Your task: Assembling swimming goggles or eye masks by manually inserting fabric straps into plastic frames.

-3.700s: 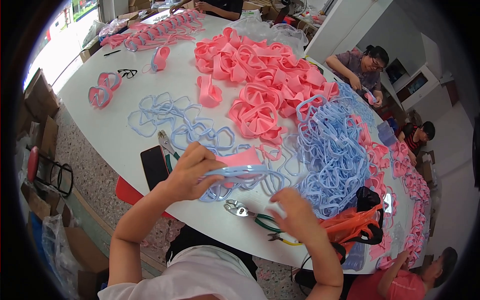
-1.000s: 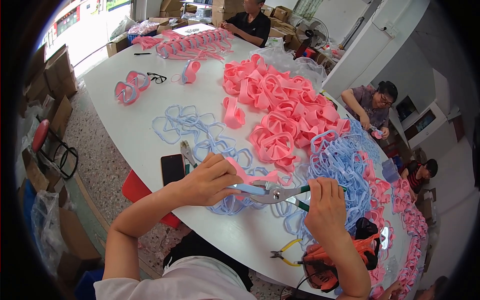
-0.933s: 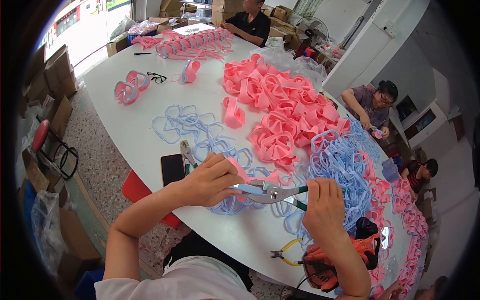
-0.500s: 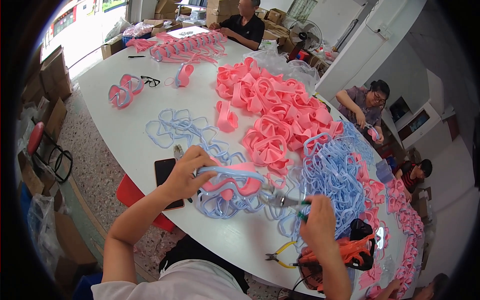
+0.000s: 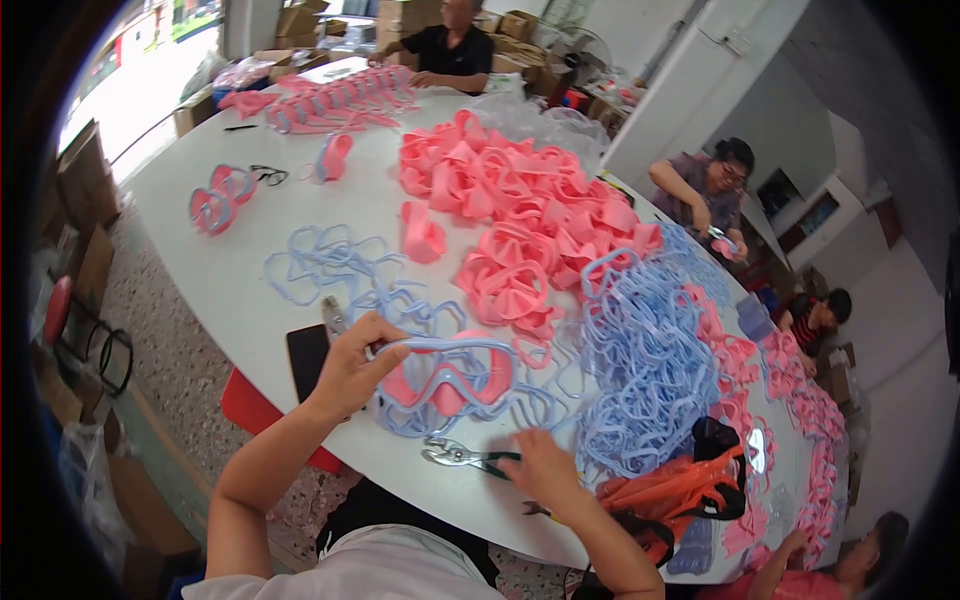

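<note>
My left hand (image 5: 362, 362) pinches the upper left rim of a diving mask (image 5: 447, 375), which has a pink skirt and a light blue frame. The mask is held up above a tangle of blue frames. At the table's near edge, my right hand (image 5: 545, 468) has its fingers at the green handles of a pair of pliers (image 5: 460, 455). The pliers' metal jaws point left, low over or on the table; whether they rest on it is hard to see. Just by this hand, a second pair of pliers (image 5: 535, 508) is partly hidden.
Pink mask skirts (image 5: 520, 215) are heaped mid-table beside a pile of blue frames (image 5: 650, 360). A black phone (image 5: 308, 362) and another tool (image 5: 333, 315) lie left of my left hand. An orange bag (image 5: 670, 490) sits at the right. Several people work around the table.
My right hand has brought the pliers away from the mask, down and left to the near table edge. In my left hand the mask has turned so its front shows. The view has shifted slightly.
</note>
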The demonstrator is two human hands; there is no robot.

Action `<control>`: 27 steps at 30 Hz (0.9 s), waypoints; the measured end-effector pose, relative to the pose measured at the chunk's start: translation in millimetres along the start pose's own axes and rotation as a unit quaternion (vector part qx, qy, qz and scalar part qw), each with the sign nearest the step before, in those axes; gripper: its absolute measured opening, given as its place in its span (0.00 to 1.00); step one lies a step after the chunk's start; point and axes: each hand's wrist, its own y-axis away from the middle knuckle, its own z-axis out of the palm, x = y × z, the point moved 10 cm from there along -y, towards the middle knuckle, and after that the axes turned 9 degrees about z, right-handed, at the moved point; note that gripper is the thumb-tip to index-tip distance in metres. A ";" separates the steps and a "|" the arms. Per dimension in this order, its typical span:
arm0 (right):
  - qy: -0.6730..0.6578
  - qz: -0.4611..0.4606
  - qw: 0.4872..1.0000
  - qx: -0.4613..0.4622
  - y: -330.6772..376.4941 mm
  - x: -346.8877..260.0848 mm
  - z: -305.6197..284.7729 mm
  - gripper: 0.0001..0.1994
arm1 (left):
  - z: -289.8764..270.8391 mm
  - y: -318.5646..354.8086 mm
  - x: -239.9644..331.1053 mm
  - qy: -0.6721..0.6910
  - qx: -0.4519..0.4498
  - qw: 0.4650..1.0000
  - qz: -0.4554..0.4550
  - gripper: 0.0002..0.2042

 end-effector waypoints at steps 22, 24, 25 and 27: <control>-0.241 -0.108 0.955 0.134 -49.1 -46.3 -125.8 0.08 | 88.4 -5.2 90.9 -0.245 -0.152 0.923 0.254 0.14; -0.243 -0.117 0.954 0.134 -50.6 -55.4 -123.8 0.08 | 93.8 -4.8 85.4 -0.243 -0.145 0.928 0.244 0.13; -0.235 -0.117 0.953 0.149 -53.3 -54.6 -126.0 0.09 | 97.7 -6.5 80.2 -0.229 -0.145 0.929 0.252 0.13; -0.237 -0.125 0.952 0.146 -57.6 -55.4 -123.7 0.09 | 97.9 -7.0 74.3 -0.209 -0.132 0.937 0.248 0.13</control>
